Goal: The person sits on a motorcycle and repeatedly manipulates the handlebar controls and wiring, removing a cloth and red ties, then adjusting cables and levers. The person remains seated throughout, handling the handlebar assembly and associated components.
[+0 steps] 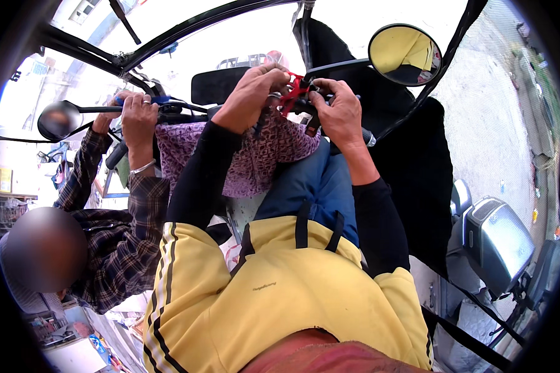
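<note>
My left hand (253, 96) is closed, thumb against fingers, on a red cord (292, 93) wound about the right end of a vehicle's handlebar. Facing it, my right hand (341, 113) pinches with thumb and forefinger at the dark handlebar fittings (306, 107) beside the cord. What lies between those right fingertips is too small to make out. A round mirror (406, 55) on a black stem stands just above my right hand. Purple patterned cloth (249, 155) hangs below the handlebar, under my left forearm.
At the left, another person in a plaid shirt (115, 230) has both hands (138, 118) on the handlebar's other end, by a blue-handled tool (160, 99). Black frame bars (193, 28) arch overhead. Dark fabric (417, 186) and a lamp-like housing (498, 245) are at my right.
</note>
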`<state>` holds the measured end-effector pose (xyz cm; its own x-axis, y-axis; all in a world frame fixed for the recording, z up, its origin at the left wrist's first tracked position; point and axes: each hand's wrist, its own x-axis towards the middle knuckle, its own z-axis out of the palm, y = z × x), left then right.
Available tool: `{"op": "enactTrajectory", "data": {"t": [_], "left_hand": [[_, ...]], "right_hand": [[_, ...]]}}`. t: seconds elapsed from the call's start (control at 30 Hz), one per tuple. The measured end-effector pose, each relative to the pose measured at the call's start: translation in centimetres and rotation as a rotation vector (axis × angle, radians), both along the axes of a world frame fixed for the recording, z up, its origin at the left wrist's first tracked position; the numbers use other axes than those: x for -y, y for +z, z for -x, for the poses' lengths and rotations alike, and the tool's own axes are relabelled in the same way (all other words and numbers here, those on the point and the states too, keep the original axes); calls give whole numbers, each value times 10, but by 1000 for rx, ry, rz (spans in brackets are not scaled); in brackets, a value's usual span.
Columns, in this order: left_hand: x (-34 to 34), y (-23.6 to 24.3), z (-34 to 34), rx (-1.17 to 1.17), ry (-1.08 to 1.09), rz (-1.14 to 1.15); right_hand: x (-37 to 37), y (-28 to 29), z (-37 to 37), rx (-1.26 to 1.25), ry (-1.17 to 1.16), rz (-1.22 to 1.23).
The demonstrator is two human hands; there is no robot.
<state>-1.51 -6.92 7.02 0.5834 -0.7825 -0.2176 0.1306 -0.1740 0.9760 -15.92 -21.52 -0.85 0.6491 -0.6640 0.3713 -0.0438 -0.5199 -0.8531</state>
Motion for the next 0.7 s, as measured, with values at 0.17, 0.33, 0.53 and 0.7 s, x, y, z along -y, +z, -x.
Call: {"op": "enactTrajectory", "data": {"t": [0.17,0.33,0.53,0.7], "left_hand": [[-5,2,-2,-216,-62,442],[-17,61,10,-15,110,968],[-15,1,29,1278,84,-195],[-4,-27,47,1298,108,-148]], "right_hand": [[2,-2,-1,12,17,-30],[5,-3,2,16,39,-117],[5,1,5,10,51,-135],[3,7,13,32,68,-169]]}}
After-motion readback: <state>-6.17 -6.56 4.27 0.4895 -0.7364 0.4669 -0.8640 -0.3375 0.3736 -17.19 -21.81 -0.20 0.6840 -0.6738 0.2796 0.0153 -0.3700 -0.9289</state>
